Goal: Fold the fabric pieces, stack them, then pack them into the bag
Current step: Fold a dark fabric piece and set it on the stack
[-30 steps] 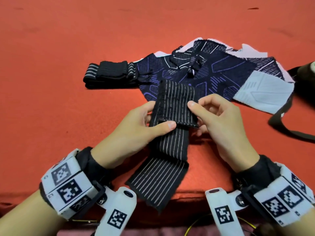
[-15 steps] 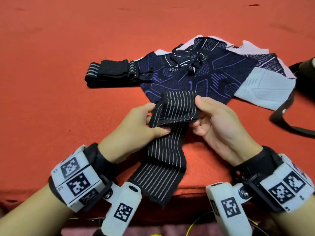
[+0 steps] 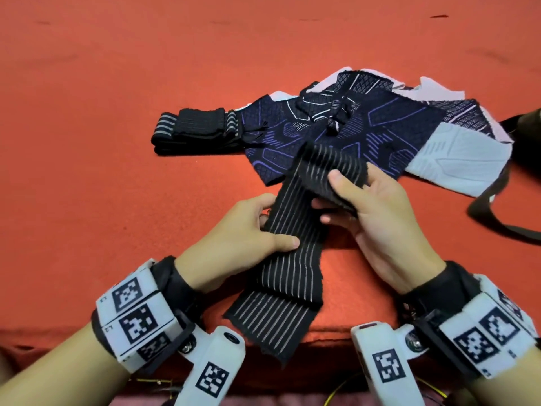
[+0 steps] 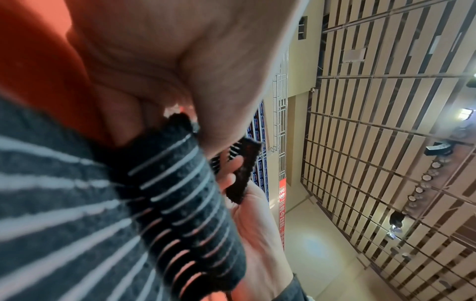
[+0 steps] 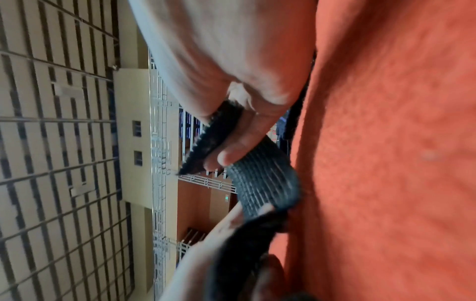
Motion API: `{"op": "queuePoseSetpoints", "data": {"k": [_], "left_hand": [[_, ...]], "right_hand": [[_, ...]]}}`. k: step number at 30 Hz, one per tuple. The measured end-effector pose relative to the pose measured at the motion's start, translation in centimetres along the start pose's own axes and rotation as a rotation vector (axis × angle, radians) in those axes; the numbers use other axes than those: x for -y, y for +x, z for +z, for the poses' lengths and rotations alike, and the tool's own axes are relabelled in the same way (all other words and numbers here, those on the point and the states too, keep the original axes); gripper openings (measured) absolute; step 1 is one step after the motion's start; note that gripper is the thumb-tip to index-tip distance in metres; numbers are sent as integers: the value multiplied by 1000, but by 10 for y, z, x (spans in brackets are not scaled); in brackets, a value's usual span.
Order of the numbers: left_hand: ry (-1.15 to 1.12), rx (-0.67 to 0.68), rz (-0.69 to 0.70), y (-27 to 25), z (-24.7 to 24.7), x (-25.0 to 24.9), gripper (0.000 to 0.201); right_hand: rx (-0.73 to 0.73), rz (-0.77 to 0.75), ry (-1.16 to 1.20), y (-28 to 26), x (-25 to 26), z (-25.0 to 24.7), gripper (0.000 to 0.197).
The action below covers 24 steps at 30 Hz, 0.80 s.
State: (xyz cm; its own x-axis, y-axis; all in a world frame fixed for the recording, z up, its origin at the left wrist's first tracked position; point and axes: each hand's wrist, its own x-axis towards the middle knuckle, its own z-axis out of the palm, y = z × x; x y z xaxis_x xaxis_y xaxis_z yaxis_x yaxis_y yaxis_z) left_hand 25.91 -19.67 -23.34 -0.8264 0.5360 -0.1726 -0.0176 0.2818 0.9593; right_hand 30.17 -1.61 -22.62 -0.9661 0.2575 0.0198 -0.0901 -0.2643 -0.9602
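While both thumbs pinch striped fabric strip point(image 3: 295, 238), left hand point(image 3: 240, 232), right hand point(image 3: 377, 218) palm-up

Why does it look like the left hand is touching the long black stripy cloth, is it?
Touching. In the head view the left hand pinches the long black white-striped fabric strip, its thumb lying across the stripes, fingers behind the edge.

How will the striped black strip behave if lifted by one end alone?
Probably floppy: the striped strip bends over the right hand and drapes off the table edge. Likely light, since fingertip pinches by the left hand hold it. Its knit surface looks grippy.
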Motion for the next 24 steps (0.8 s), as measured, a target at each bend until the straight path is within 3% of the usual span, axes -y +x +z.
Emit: {"op": "queuePoseSetpoints", "data": {"k": [6, 8, 10, 13, 15, 17, 20, 22, 24], "left_hand": [[-188, 128, -4, -9, 3, -13, 32], [-297, 163, -45, -10, 3, -12, 46], [-316, 98, -70, -8, 3, -10, 51], [-251, -20, -26, -2, 3, -3, 37], [-229, -35, 3, -1, 3, 1, 32], [-230, -55, 34, -1, 2, 1, 30], [-236, -22, 75, -3, 3, -3, 30], [-222, 13, 81, -5, 3, -5, 29], [-191, 36, 85, -5, 4, -6, 30]], "right_hand": [[45, 0, -56, -4, -8, 5, 23], [65, -17, -80, -5, -9, 6, 21], [76, -31, -101, -6, -9, 6, 19], [85, -36, -142, -8, -6, 7, 16], [3, -92, -268, -8, -4, 4, 15], [-133, -154, -447, -4, -5, -3, 27], [-176, 2, -431, -1, -5, -5, 50], [-76, 128, -261, 0, -2, -5, 41], [-45, 130, -141, 0, 3, -6, 27]]}}
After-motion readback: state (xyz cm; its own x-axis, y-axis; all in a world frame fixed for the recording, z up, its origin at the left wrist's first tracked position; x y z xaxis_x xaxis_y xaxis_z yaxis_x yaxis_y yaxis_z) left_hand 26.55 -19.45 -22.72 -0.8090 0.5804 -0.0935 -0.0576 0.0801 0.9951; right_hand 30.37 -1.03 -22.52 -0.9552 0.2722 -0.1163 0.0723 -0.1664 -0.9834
